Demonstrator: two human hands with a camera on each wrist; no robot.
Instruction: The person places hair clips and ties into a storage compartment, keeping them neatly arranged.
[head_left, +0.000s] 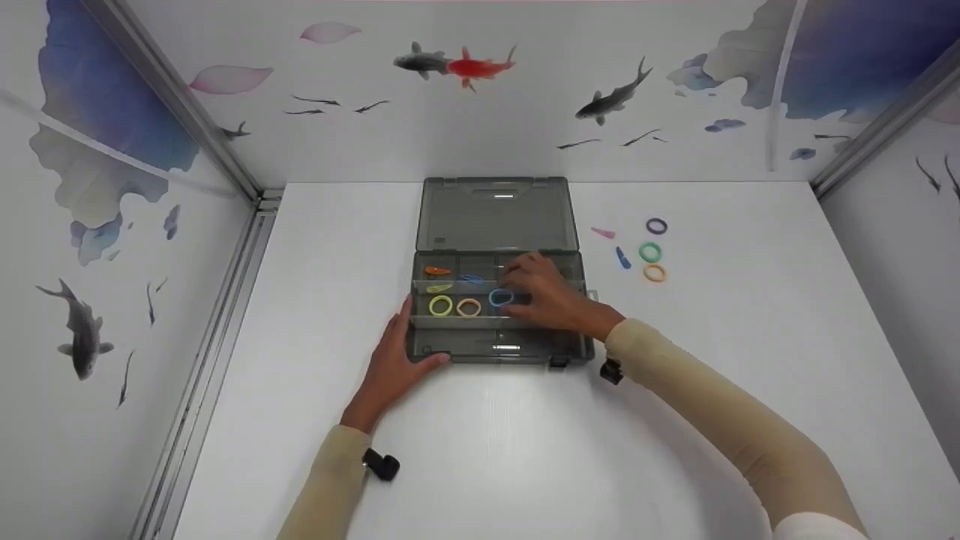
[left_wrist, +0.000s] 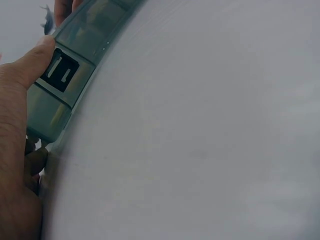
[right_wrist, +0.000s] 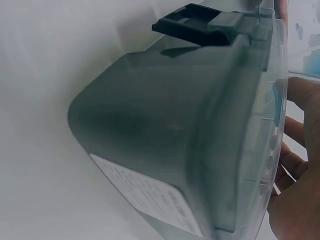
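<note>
A grey translucent compartment box (head_left: 457,343) lies with its lid (head_left: 495,217) tipped back. My left hand (head_left: 395,365) grips its front left corner, thumb along the front wall and fingers down the left side; the left wrist view shows that thumb (left_wrist: 37,62) beside a latch. Over the middle row, my right hand (head_left: 544,294) pinches a blue hair tie (head_left: 491,298) by its right edge. Left of it in that row sit a yellow hair tie (head_left: 433,306) and an orange one (head_left: 460,308). Behind them are orange (head_left: 437,271), blue (head_left: 471,279) and yellow-green hair clips (head_left: 439,289).
On the table right of the box lie a pink clip (head_left: 603,233), a blue clip (head_left: 622,258), and purple (head_left: 649,225), green (head_left: 642,252) and orange hair ties (head_left: 646,273). Printed panels (head_left: 495,135) wall the table at the back and sides.
</note>
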